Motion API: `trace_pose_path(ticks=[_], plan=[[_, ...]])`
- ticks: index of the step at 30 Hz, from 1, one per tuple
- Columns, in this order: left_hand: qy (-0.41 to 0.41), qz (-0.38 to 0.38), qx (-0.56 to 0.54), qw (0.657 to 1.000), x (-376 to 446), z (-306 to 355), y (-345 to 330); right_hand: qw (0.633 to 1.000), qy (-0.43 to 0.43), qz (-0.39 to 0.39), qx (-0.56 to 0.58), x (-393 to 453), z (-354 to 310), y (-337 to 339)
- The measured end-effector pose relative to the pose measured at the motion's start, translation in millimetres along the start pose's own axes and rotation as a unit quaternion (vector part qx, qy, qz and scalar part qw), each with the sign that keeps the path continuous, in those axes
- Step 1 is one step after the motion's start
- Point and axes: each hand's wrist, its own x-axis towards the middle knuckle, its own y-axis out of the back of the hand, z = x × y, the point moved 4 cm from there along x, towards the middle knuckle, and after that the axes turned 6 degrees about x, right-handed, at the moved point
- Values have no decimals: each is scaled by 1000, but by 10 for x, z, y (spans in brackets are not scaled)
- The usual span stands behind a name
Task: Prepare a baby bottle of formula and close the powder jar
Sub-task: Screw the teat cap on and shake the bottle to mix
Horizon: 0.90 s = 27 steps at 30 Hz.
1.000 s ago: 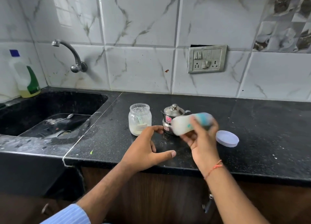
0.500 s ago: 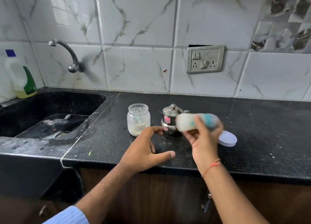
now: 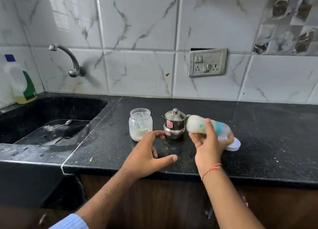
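My right hand (image 3: 209, 145) grips a baby bottle (image 3: 197, 125) with milky white contents and a blue-green band, held sideways above the counter and blurred by motion. The glass powder jar (image 3: 140, 124) stands without a lid at the counter's middle, with white powder and a scoop inside. Its white lid (image 3: 233, 144) lies flat on the counter to the right, partly hidden behind my right hand. My left hand (image 3: 148, 153) rests on the counter with spread, relaxed fingers, just in front of the jar and holding nothing.
A small steel lidded pot (image 3: 174, 124) stands between the jar and the bottle. On the left is a black sink (image 3: 51, 125) with a spoon (image 3: 60, 125) in it, a wall tap (image 3: 68, 60) and a detergent bottle (image 3: 21, 80). The black countertop (image 3: 275, 134) extends right.
The bottle in my right hand shifts back and forth sideways, staying blurred. My left hand stays put on the counter.
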Motion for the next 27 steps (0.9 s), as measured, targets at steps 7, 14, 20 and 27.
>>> trace_pose_path(ticks=[7, 14, 20, 27], plan=[[-2, -2, 2, 1000, 0, 2, -7, 999, 21, 23, 30, 27, -2, 52], [2, -4, 12, 1000, 10, 15, 2, 1000, 16, -18, -19, -28, 10, 12], [-6, 2, 14, 1000, 9, 4, 13, 986, -17, -92, -136, -84, 97, -64], [-7, 2, 14, 1000, 16, 2, 5, 976, -55, -135, -163, -134, 199, -99]])
